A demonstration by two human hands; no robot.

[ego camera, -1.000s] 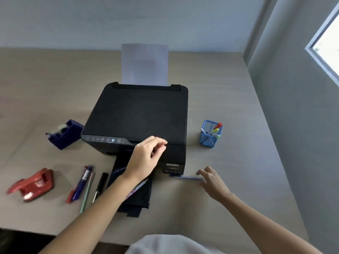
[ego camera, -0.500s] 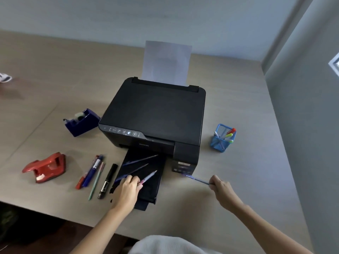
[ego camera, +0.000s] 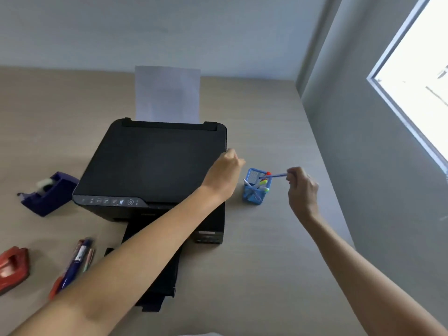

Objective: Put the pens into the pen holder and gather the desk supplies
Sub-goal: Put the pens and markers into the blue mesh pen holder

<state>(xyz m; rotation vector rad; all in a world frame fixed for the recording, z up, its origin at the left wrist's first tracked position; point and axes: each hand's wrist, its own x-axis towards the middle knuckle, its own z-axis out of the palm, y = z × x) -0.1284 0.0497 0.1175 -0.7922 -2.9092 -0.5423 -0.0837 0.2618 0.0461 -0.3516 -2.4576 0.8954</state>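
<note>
Over the small blue mesh pen holder [ego camera: 253, 187] beside the black printer [ego camera: 155, 166], your right hand [ego camera: 301, 187] pinches a thin blue pen [ego camera: 274, 176] with its tip at the rim, so you are mid-drop; tilt it upright and release. Your left hand [ego camera: 226, 170] hovers just left, fingers curled, and I cannot tell what its grip holds. More pens [ego camera: 75, 263] lie on the pale wood worktop [ego camera: 266, 263], against grey walls by a bright window [ego camera: 417, 76].
</note>
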